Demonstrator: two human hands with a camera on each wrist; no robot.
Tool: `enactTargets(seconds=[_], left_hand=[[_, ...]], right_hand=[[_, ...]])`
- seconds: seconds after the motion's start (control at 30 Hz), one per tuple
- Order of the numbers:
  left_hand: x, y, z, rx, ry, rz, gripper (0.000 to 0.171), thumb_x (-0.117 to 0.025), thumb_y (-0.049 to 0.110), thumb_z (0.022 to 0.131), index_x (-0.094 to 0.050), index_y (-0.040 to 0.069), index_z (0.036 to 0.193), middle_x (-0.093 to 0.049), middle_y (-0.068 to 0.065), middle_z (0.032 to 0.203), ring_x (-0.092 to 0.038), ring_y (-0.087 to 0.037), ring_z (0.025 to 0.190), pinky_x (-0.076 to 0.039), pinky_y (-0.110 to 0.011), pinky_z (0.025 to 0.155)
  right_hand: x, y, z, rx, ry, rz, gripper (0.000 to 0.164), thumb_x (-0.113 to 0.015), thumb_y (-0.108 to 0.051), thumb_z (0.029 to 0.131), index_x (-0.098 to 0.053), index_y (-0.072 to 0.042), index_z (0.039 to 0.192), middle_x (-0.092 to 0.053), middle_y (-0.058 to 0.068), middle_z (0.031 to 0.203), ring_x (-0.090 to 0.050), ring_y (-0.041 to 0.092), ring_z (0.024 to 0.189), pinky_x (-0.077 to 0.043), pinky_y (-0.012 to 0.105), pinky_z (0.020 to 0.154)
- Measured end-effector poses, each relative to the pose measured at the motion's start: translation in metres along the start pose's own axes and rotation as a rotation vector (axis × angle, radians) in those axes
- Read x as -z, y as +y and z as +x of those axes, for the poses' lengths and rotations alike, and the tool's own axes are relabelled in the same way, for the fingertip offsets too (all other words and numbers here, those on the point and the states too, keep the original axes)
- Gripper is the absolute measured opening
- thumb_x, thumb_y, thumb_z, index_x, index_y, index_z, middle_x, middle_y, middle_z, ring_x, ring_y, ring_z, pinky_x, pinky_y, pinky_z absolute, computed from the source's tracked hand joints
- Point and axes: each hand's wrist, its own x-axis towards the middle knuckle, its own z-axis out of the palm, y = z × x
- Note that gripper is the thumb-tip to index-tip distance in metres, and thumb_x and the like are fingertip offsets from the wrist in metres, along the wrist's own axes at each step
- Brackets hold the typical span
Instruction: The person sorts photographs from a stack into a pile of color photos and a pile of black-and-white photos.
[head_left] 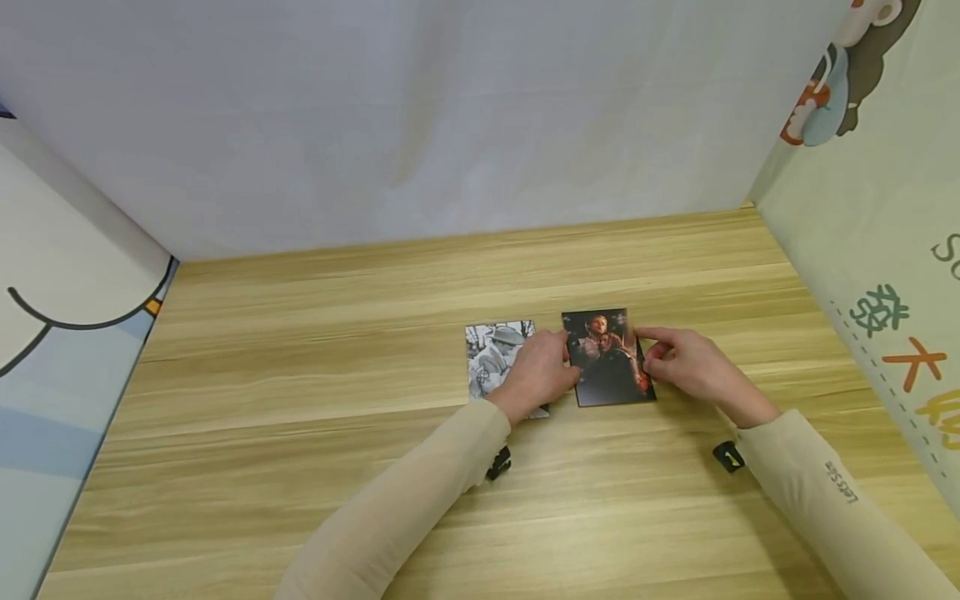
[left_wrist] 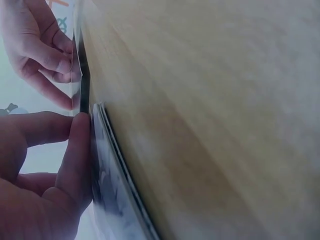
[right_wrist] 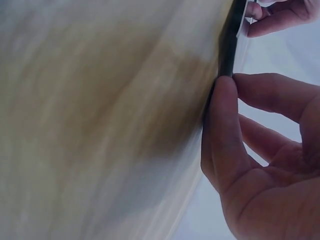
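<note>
A dark photo card (head_left: 606,371) showing two figures lies over the wooden table between both hands. At its left edge, my left hand (head_left: 536,372) pinches it between thumb and fingertips. On the opposite side, my right hand (head_left: 693,367) holds the right edge with thumb and index finger. Partly hidden under my left hand is a black-and-white photo card (head_left: 489,360) with a person in a hat. In the left wrist view, that card (left_wrist: 106,167) appears as a thin stack beside my thumb. The right wrist view has the dark card (right_wrist: 231,45) nearly edge-on.
The wooden table (head_left: 300,350) meets a pale curtain wall (head_left: 315,142) at the back. Printed panels stand at both sides, the right panel (head_left: 847,233) with drawings and lettering. Dark wrist straps (head_left: 727,456) show beneath the light sleeves.
</note>
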Motion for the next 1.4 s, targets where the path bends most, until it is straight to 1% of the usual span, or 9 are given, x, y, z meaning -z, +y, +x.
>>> enactTargets(seconds=[0.3,0.4,0.57,0.77,0.87,1.0,1.17,1.3,1.4], left_hand=[[-0.002,0.013,-0.008,0.033,-0.009,0.026,0.017,-0.077,0.011,0.089,-0.065,0.002,0.097,-0.057,-0.002,0.073,-0.05,-0.016,0.065,-0.038,-0.024,0.055],[-0.004,0.016,-0.01,0.047,-0.011,0.038,0.019,-0.077,0.013,0.09,-0.066,0.001,0.101,-0.059,-0.002,0.076,-0.052,-0.016,0.068,-0.04,-0.025,0.057],[-0.008,0.03,-0.019,0.073,-0.002,0.068,0.025,-0.077,0.014,0.091,-0.068,-0.001,0.109,-0.063,-0.003,0.083,-0.055,-0.016,0.073,-0.045,-0.026,0.061],[-0.012,0.047,-0.03,0.116,0.008,0.072,0.036,-0.078,0.015,0.091,-0.067,-0.003,0.12,-0.065,-0.005,0.089,-0.057,-0.017,0.081,-0.047,-0.026,0.066],[-0.014,0.055,-0.036,0.138,0.017,0.074,0.036,-0.078,0.015,0.09,-0.067,-0.003,0.12,-0.064,-0.005,0.091,-0.057,-0.018,0.083,-0.047,-0.027,0.067],[-0.015,0.057,-0.039,0.135,0.03,0.075,0.03,-0.078,0.015,0.09,-0.067,-0.001,0.113,-0.062,-0.004,0.087,-0.055,-0.017,0.08,-0.045,-0.026,0.065],[-0.015,0.055,-0.04,0.116,0.042,0.045,0.021,-0.074,0.011,0.089,-0.066,-0.001,0.104,-0.053,-0.001,0.075,-0.047,-0.015,0.068,-0.036,-0.023,0.056],[-0.015,0.055,-0.042,0.118,0.043,-0.006,0.041,-0.071,0.01,0.091,-0.064,-0.006,0.127,-0.045,0.003,0.065,-0.036,-0.01,0.054,-0.03,-0.022,0.051],[-0.015,0.055,-0.043,0.131,0.052,-0.044,0.059,-0.07,0.011,0.092,-0.053,-0.008,0.145,-0.05,0.003,0.068,-0.039,-0.009,0.054,-0.033,-0.022,0.053]], right_hand=[[0.004,0.001,-0.006,0.016,-0.014,-0.002,0.057,-0.061,-0.003,0.091,-0.051,0.011,0.145,-0.068,0.011,0.096,-0.053,0.015,0.07,-0.042,0.028,0.06],[0.006,0.002,-0.009,0.022,-0.023,-0.008,0.057,-0.062,-0.003,0.091,-0.05,0.012,0.145,-0.068,0.011,0.095,-0.053,0.015,0.07,-0.042,0.028,0.06],[0.012,0.006,-0.017,0.043,-0.049,-0.015,0.056,-0.061,-0.004,0.092,-0.05,0.012,0.145,-0.068,0.011,0.095,-0.052,0.015,0.069,-0.041,0.029,0.06],[0.017,0.011,-0.027,0.079,-0.073,-0.008,0.056,-0.061,-0.004,0.092,-0.051,0.011,0.145,-0.069,0.011,0.095,-0.052,0.014,0.069,-0.042,0.029,0.061],[0.02,0.013,-0.031,0.095,-0.084,-0.002,0.056,-0.062,-0.004,0.092,-0.051,0.011,0.145,-0.069,0.011,0.095,-0.053,0.014,0.07,-0.043,0.03,0.062],[0.021,0.014,-0.033,0.097,-0.089,0.008,0.056,-0.062,-0.004,0.092,-0.05,0.011,0.145,-0.069,0.011,0.095,-0.053,0.016,0.072,-0.044,0.031,0.063],[0.021,0.013,-0.035,0.09,-0.087,0.017,0.055,-0.061,-0.005,0.093,-0.051,0.01,0.145,-0.069,0.01,0.095,-0.055,0.017,0.073,-0.045,0.031,0.065],[0.02,0.012,-0.037,0.08,-0.085,0.031,0.055,-0.06,-0.006,0.095,-0.05,0.01,0.146,-0.069,0.013,0.098,-0.056,0.017,0.072,-0.045,0.03,0.063],[0.02,0.012,-0.04,0.064,-0.078,0.049,0.054,-0.058,-0.008,0.097,-0.048,0.01,0.147,-0.07,0.015,0.102,-0.06,0.016,0.072,-0.047,0.029,0.06]])
